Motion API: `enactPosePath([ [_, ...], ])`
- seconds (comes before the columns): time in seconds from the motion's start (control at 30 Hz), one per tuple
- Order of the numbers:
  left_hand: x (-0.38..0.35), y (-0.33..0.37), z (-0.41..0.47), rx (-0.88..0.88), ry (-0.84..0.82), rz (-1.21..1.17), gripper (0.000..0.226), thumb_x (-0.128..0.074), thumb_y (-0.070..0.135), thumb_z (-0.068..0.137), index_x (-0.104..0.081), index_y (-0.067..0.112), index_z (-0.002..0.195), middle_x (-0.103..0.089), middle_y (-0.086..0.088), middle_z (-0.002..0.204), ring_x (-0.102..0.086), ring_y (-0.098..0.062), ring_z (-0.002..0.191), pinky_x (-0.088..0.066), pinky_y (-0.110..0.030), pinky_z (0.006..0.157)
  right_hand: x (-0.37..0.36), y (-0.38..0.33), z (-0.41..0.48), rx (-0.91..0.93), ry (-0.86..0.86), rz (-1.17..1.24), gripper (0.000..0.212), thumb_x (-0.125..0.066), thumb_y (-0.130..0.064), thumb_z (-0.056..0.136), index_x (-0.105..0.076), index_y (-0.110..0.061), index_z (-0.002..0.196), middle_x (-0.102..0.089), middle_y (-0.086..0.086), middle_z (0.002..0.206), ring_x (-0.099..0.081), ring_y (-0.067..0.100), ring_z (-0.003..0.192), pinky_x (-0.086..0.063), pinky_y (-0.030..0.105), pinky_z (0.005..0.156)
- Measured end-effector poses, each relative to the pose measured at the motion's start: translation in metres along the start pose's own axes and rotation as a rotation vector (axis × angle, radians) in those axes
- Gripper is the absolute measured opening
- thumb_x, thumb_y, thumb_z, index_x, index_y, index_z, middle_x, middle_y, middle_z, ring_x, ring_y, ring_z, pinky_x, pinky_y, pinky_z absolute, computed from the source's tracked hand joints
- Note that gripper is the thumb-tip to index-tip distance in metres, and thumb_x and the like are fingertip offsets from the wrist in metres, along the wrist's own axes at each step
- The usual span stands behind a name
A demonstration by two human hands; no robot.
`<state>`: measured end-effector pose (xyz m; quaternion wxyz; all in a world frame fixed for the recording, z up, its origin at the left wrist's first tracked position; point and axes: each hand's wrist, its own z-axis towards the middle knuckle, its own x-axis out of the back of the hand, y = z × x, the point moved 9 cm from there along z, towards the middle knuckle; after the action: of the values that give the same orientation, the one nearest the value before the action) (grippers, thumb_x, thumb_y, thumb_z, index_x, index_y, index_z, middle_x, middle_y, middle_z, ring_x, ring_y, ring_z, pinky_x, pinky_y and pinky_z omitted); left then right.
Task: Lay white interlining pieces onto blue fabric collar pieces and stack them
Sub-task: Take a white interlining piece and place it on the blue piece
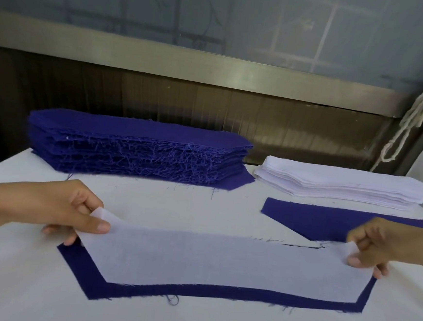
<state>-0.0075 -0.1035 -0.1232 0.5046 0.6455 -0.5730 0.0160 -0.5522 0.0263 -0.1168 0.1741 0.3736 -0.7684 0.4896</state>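
A white interlining piece (217,261) lies over a blue collar piece (144,290) near the table's front, with a blue border showing along the front and both slanted ends. My left hand (65,208) pinches the interlining's left tip, which is lifted off the fabric. My right hand (386,246) pinches its right tip. A tall stack of blue collar pieces (135,151) stands at the back left. A lower stack of white interlining (342,184) sits at the back right.
A single blue collar piece (327,221) lies flat in front of the white stack, partly behind my right hand. The white table cover (18,284) spreads around the work. A metal-edged wall panel (212,69) runs behind the table, and a knotted white cord (411,120) hangs at the right.
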Motion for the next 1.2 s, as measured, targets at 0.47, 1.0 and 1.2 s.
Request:
enactPosePath([
  [0.47, -0.011, 0.013, -0.006, 0.004, 0.002, 0.002, 0.054, -0.083, 0.065, 0.065, -0.077, 0.019, 0.093, -0.077, -0.015, 0.087, -0.074, -0.020, 0.067, -0.039, -0.017, 0.040, -0.009, -0.025, -0.011, 0.049, 0.017, 0.000, 0.038, -0.081, -0.056, 0.078, -0.076, -0.021, 0.093, -0.076, 0.008, 0.093, -0.071, 0.015, 0.072, -0.054, 0.022, 0.063],
  [1.0, -0.009, 0.003, -0.004, 0.096, 0.110, -0.029, 0.067, -0.088, 0.067, 0.053, -0.077, 0.014, 0.092, -0.075, -0.019, 0.079, -0.067, -0.022, 0.053, -0.037, -0.027, 0.055, -0.010, -0.021, -0.012, 0.021, 0.002, 0.008, 0.034, -0.084, -0.052, 0.078, -0.074, -0.020, 0.086, -0.075, 0.011, 0.084, -0.066, 0.014, 0.064, -0.053, 0.022, 0.059],
  [1.2, -0.010, 0.008, -0.012, 0.145, 0.132, 0.041, 0.102, -0.084, 0.076, 0.048, -0.061, -0.009, 0.099, -0.075, -0.017, 0.075, -0.064, -0.018, 0.050, -0.036, -0.026, 0.050, -0.009, -0.018, -0.013, -0.012, 0.022, -0.041, 0.041, -0.085, -0.057, 0.073, -0.074, -0.019, 0.084, -0.074, 0.012, 0.078, -0.065, 0.013, 0.060, -0.052, 0.021, 0.056],
])
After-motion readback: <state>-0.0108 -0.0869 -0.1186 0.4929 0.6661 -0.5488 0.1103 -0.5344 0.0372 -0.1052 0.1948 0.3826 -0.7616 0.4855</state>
